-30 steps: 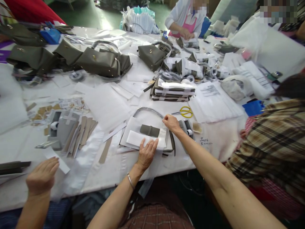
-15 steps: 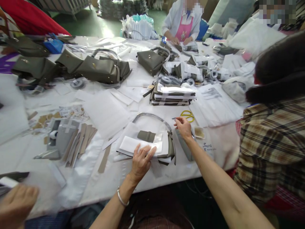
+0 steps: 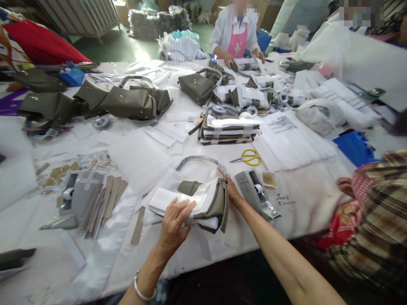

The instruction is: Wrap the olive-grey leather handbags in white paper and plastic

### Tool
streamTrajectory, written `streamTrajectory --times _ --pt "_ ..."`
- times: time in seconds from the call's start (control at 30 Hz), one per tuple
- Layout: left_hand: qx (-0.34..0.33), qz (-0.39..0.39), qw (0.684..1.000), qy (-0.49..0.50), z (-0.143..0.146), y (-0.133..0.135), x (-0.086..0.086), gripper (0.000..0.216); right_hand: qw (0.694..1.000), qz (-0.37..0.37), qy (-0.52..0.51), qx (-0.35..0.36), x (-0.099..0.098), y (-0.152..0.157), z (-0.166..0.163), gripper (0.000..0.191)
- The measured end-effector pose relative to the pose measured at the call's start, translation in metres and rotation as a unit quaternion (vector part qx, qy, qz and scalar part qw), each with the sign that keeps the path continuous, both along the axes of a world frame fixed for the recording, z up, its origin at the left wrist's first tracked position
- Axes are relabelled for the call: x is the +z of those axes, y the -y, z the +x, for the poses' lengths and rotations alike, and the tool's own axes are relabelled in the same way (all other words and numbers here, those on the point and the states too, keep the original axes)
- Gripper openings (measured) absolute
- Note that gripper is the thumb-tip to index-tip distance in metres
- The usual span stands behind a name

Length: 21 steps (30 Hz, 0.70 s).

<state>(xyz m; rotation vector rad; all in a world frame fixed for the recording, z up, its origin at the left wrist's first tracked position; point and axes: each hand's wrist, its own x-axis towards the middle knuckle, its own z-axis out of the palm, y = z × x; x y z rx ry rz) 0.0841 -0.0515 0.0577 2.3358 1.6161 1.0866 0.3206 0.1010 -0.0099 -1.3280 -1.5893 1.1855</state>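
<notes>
Olive handbag (image 3: 217,202), part wrapped in white tissue paper (image 3: 163,198), sat tilted on edge near the front of the white table (image 3: 305,203). Far left, cardboard strips (image 3: 110,195) fanned out beside a grey tape dispenser (image 3: 74,195). Left hand (image 3: 174,222) lay palm down on the tissue, fingers part curled, clasping paper and bag together. Right hand (image 3: 231,189) reached behind the bag's far side, touching it; its fingers were mostly hidden, so I cannot tell how far it closed. Just right of it stood a second tape dispenser (image 3: 257,192), with yellow scissors (image 3: 249,157) beyond and a co-worker's plaid sleeve (image 3: 378,199) at the edge
</notes>
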Motion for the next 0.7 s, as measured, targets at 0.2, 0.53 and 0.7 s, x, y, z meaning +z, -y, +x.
streamTrajectory --times 0.2,0.53,0.7 --pt "-0.01 -0.008 1.0 -0.002 -0.002 0.001 -0.003 0.068 0.993 -0.044 0.041 0.098 0.005 -0.012 0.001 0.061" --pt "-0.01 -0.002 1.0 -0.009 0.002 0.0 0.0 0.076 0.994 -0.096 -0.058 -0.002 0.005 0.007 -0.002 0.029" --pt "0.012 -0.005 1.0 -0.028 0.014 -0.003 -0.008 0.076 0.966 -0.207 -0.107 -0.11 -0.003 0.04 0.001 0.041"
